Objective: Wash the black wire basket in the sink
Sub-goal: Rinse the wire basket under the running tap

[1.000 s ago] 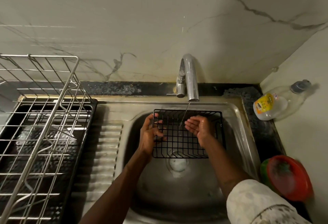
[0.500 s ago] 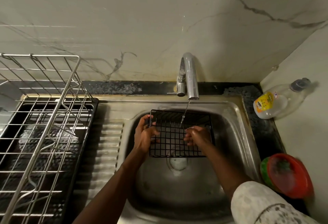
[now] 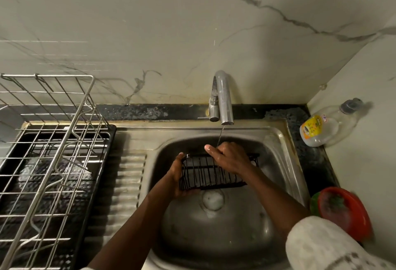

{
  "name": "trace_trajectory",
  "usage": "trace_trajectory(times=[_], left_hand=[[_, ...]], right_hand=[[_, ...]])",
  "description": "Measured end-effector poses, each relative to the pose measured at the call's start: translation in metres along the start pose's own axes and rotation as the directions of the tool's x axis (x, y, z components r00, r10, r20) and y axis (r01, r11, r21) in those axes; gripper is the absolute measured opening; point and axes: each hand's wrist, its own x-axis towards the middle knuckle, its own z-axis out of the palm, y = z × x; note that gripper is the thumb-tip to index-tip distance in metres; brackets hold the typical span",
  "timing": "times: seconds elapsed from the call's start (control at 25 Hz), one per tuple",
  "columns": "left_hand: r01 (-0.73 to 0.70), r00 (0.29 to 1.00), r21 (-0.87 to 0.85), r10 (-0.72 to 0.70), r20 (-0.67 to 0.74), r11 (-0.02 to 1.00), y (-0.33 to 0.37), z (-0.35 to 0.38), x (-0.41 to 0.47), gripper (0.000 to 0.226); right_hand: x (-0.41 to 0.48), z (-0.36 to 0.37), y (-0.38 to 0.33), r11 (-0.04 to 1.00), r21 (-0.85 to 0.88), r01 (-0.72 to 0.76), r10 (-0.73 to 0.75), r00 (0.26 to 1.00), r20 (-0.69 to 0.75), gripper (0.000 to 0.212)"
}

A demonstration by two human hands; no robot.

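I hold the black wire basket (image 3: 211, 176) tipped on its side in the sink (image 3: 286, 152), just above the drain (image 3: 213, 200); my left hand (image 3: 178, 176) grips its 9 o'clock end; my right hand (image 3: 229, 158) curls over its top rim, thumb out; the tap (image 3: 223, 98) at 12 o'clock trickles water onto that hand.

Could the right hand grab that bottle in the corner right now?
Probably, but not straight away. The right hand is curled over the black wire basket. The bottle lies beside the sink on that side with nothing between, so letting go first should do it.
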Motion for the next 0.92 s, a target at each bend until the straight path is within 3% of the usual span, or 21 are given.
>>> trace_trajectory(times=[0.08, 0.12, 0.24, 0.28, 0.36, 0.48, 0.56, 0.6, 0.68, 0.8, 0.92], left_hand=[[-0.049, 0.990, 0.146, 0.067, -0.124, 0.988, -0.001, -0.003, 0.013, 0.103], [-0.117, 0.969, 0.281, 0.171, -0.176, 0.953, 0.001, -0.005, 0.019, 0.109], [-0.307, 0.827, 0.633, 0.528, -0.191, 0.710, 0.007, -0.005, 0.008, 0.102], [-0.396, 0.773, 0.645, 0.617, -0.150, 0.653, 0.009, -0.003, 0.006, 0.092], [-0.546, 0.718, 0.528, 0.688, -0.105, 0.650, 0.007, 0.003, 0.008, 0.078], [-0.501, 0.737, 0.349, 0.602, -0.307, 0.792, -0.003, 0.012, 0.025, 0.072], [-0.411, 0.779, 0.115, 0.414, -0.471, 0.904, -0.010, 0.020, 0.037, 0.073], [-0.339, 0.825, -0.028, 0.282, -0.489, 0.941, -0.012, 0.023, 0.040, 0.072], [-0.247, 0.879, -0.168, 0.148, -0.452, 0.954, -0.013, 0.024, 0.045, 0.072], [-0.261, 0.873, -0.181, 0.152, -0.464, 0.948, -0.010, 0.028, 0.044, 0.069], [-0.265, 0.858, -0.231, 0.120, -0.500, 0.936, -0.006, 0.028, 0.036, 0.070]], right_hand=[[0.017, -0.003, -0.005, 0.999, -0.009, -0.051, 0.051, 0.998, 0.045, 0.060], [0.027, -0.006, -0.007, 0.998, -0.009, -0.066, 0.067, 0.996, 0.066, 0.057], [0.050, -0.015, -0.003, 0.973, 0.155, -0.171, 0.145, 0.975, 0.169, 0.046], [0.055, -0.013, -0.001, 0.956, 0.212, -0.201, 0.157, 0.966, 0.206, 0.044], [0.056, -0.010, 0.002, 0.949, 0.236, -0.207, 0.150, 0.959, 0.238, 0.047], [0.049, -0.010, 0.000, 0.953, 0.242, -0.180, 0.147, 0.978, 0.150, 0.052], [0.041, -0.007, -0.006, 0.955, 0.183, -0.233, 0.236, 0.972, 0.006, 0.058], [0.037, 0.002, -0.010, 0.940, 0.133, -0.315, 0.324, 0.945, -0.049, 0.062], [0.021, 0.031, -0.025, 0.877, 0.070, -0.475, 0.479, 0.875, -0.067, 0.071], [-0.003, 0.068, -0.062, 0.868, 0.166, -0.468, 0.492, 0.857, -0.153, 0.078], [0.002, 0.071, -0.059, 0.852, 0.215, -0.477, 0.510, 0.849, -0.140, 0.082]])
